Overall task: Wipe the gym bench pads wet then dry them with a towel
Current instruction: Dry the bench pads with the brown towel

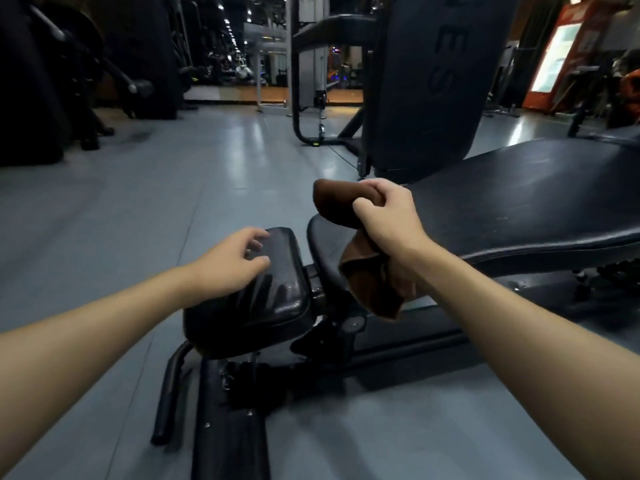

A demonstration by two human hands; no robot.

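A black gym bench lies low in front of me. Its small seat pad (277, 299) is near centre, glossy with streaks. The long back pad (519, 216) stretches away to the right. My left hand (232, 263) rests on the left side of the seat pad, fingers loosely bent, holding nothing. My right hand (384, 216) grips a brown towel (336, 202) above the near end of the long pad. One end of the towel bunches over my fingers and the rest hangs down below my wrist, in front of the gap between the pads.
The bench's black frame and foot bar (169, 389) run toward me on the grey floor (138, 209). An upright black padded machine (422, 84) stands behind the long pad. Dark equipment (52, 81) lines the left, and an orange lit cabinet (561, 53) stands far right.
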